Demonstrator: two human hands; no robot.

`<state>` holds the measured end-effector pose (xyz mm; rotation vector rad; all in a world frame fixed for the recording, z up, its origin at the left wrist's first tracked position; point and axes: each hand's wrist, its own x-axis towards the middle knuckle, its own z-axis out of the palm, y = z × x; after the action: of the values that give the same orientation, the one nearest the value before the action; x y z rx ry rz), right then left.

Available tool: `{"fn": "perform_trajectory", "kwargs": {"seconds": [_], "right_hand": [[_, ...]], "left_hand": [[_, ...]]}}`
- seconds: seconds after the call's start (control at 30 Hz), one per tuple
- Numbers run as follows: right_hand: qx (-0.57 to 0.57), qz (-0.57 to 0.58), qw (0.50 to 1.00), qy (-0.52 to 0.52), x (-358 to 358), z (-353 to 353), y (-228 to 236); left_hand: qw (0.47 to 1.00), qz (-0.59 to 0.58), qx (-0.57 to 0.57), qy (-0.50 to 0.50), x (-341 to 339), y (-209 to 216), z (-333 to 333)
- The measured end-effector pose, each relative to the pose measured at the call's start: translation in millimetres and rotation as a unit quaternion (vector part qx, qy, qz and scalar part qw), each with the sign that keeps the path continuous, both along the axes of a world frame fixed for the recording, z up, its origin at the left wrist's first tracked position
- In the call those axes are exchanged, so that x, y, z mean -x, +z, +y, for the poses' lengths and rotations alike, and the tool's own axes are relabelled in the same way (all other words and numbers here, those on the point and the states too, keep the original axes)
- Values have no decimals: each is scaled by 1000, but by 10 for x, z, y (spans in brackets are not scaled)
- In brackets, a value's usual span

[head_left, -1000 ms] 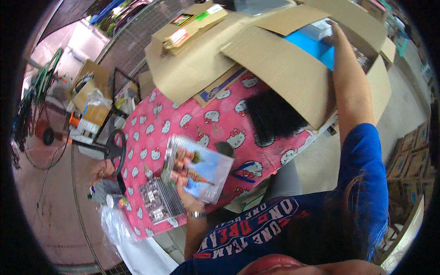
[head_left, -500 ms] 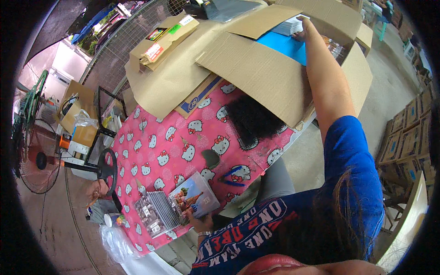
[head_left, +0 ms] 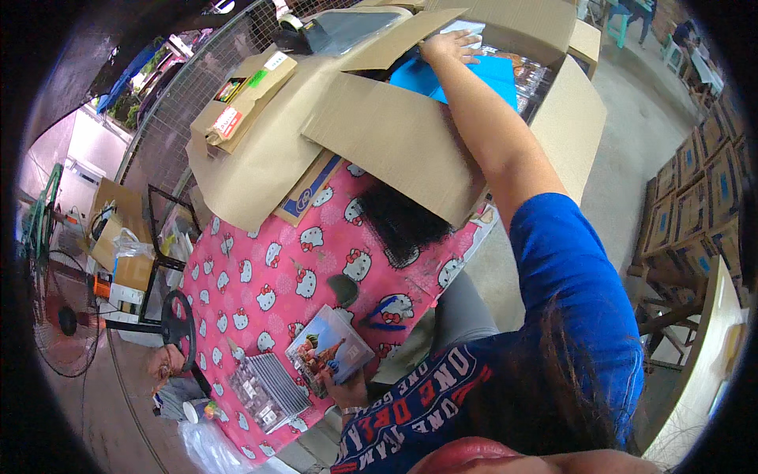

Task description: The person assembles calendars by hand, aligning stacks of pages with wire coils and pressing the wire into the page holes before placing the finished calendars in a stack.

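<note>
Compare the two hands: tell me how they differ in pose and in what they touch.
The right hand is stretched far out into the open cardboard box, fingers spread on the blue sheet; the left hand stays close to the body. The right hand lies flat and grips nothing; the left hand holds a flat clear packet over the pink patterned tablecloth. Both are bare.

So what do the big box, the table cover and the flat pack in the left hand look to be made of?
Big box: plain brown corrugated cardboard, matte, with creased flaps. Table cover: pink printed sheet, probably cloth or vinyl; too blurred to tell. Flat pack in the left hand: glossy clear plastic over a printed picture, judging by its sheen.
</note>
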<state>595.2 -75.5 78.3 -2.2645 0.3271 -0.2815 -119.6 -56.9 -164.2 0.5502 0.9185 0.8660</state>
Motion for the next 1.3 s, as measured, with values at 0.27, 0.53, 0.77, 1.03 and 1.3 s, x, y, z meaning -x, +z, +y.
{"fn": "perform_trajectory", "kwargs": {"seconds": [0.27, 0.53, 0.77, 1.03, 1.3], "right_hand": [[74, -147, 968, 191, 227, 38, 142], [222, -265, 858, 380, 271, 291, -65], [312, -200, 888, 272, -499, 242, -397], [21, -104, 947, 303, -662, -241, -354], [-401, 57, 878, 254, -856, -730, -343]], "left_hand": [[993, 32, -78, -84, -125, 127, -11], [814, 343, -447, -139, 146, -73, -61], [997, -73, -37, 12, 215, -372, 161], [980, -75, 126, 137, 384, -339, -3], [988, -31, 132, 70, 174, 172, -64]]}}
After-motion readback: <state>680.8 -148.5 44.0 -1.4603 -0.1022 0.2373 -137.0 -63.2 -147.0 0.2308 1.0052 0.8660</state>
